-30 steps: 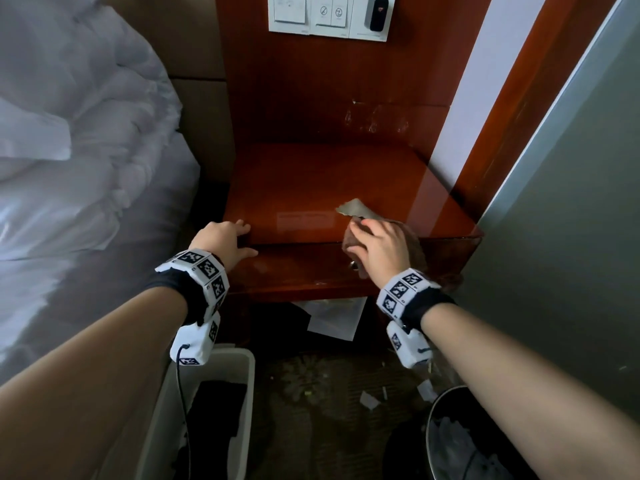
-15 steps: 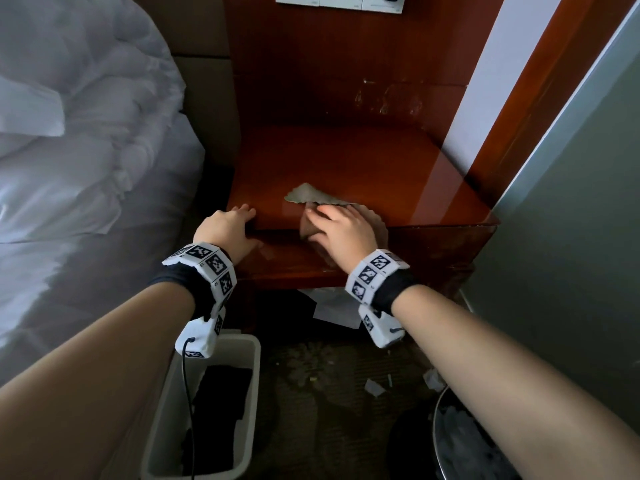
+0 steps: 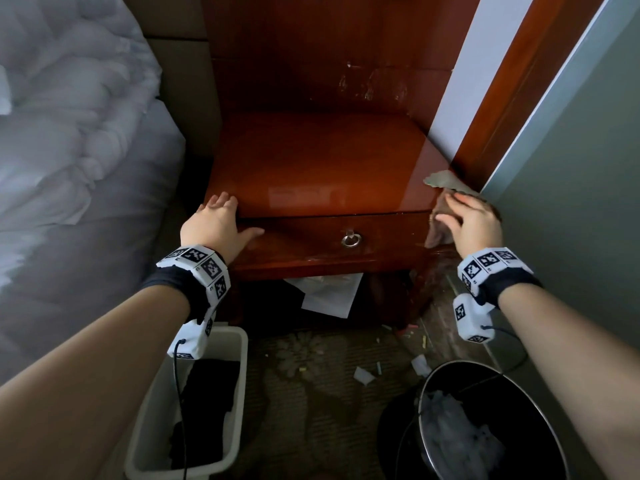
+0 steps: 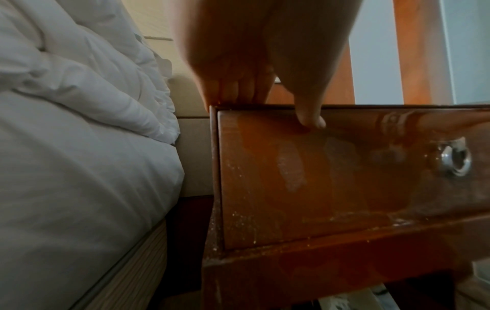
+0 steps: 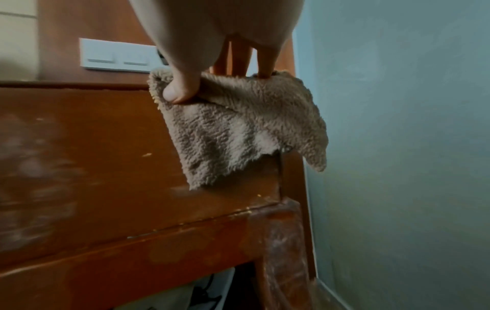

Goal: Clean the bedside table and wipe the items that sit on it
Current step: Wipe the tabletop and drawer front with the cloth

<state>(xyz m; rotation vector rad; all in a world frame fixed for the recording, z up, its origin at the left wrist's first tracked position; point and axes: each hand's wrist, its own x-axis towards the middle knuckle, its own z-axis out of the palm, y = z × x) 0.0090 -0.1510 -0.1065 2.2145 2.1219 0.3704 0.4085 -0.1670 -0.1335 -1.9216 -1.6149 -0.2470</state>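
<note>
The glossy red-brown bedside table (image 3: 311,161) fills the middle of the head view, its top bare. My right hand (image 3: 471,220) presses a brown fluffy cloth (image 3: 445,181) over the table's front right corner; fingers lie on top and the thumb (image 5: 180,92) pinches the cloth (image 5: 238,130) against the drawer front. My left hand (image 3: 218,220) rests on the front left corner, fingers straight on top, thumb (image 4: 307,117) against the drawer front (image 4: 318,178). A metal ring pull (image 3: 351,240) sits mid-drawer.
A bed with a white duvet (image 3: 69,133) lies close on the left. The grey-green wall (image 3: 571,202) hems the table on the right. A white bin (image 3: 194,410) and a black bucket (image 3: 485,427) stand on the littered carpet below. Paper (image 3: 329,292) lies under the table.
My right hand has swept the cloth along the table's front edge from the middle to the right corner. The left hand has kept its place at the left corner.
</note>
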